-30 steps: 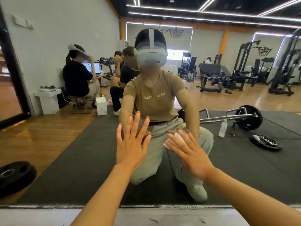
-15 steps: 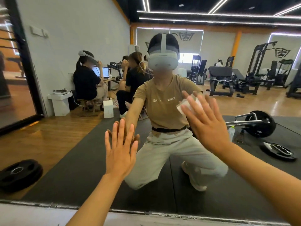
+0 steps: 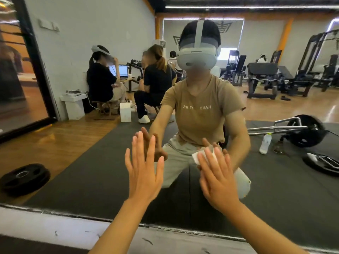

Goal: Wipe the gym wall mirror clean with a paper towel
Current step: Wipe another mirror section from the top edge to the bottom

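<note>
R hand: your right hand (image 3: 218, 178) presses the paper towel (image 3: 202, 157) flat on the mirror (image 3: 77, 171), fingers straight, low near its bottom edge.
L hand: left hand (image 3: 144, 173) flat on glass beside towel, holding nothing.
Progress: mid-wipe; can't tell which areas are clean yet.

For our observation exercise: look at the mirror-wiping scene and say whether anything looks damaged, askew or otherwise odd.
The mirror's bottom edge looks rough and chipped, and the pale ledge below carries dark scuffs. A weight plate and a bottle, seen in the reflection, lie loose on the mat. The wiping itself looks ordinary.
</note>
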A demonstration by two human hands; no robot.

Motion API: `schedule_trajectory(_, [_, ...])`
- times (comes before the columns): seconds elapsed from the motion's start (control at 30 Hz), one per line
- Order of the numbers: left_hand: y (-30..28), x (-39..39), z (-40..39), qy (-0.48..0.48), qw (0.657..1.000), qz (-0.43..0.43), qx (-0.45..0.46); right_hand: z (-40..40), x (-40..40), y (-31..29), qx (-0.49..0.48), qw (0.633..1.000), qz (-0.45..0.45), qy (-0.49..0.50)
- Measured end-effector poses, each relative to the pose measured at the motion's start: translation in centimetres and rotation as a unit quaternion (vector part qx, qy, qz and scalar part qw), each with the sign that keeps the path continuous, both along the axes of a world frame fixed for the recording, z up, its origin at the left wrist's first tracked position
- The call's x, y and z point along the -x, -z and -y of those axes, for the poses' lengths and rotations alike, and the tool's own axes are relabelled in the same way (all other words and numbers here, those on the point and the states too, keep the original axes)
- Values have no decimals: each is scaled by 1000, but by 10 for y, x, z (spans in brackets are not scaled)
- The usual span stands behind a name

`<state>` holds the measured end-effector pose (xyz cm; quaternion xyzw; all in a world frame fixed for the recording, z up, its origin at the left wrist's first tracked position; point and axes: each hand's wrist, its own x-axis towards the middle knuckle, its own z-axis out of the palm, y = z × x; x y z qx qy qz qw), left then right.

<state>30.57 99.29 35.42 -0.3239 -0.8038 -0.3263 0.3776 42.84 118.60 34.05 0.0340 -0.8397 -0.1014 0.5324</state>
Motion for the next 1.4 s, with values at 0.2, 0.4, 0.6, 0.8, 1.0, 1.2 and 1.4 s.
schedule_trajectory(0.2, [22,-49,-51,56,998,-15,30,-39,-45,70,-76,992,87,52])
schedule_trajectory(0.4, [21,-69,-81,79,996,-5,34,-68,-61,-5,-78,995,48,50])
schedule_trajectory(0.6, [14,-92,-116,63,997,43,-10,-76,-57,-120,47,990,-121,63])
schedule_trajectory(0.8, [20,-85,-119,45,998,36,-7,-80,-55,-120,123,976,-178,34])
schedule_trajectory(1.0, [23,-82,-124,52,998,25,-22,-90,-74,-19,77,994,-54,59])
schedule_trajectory(1.2, [26,-81,-126,48,998,22,-38,-103,-80,-16,-21,997,-36,58])
schedule_trajectory(1.4, [24,-85,-124,56,997,31,-39,-104,-76,-98,28,997,-65,33])
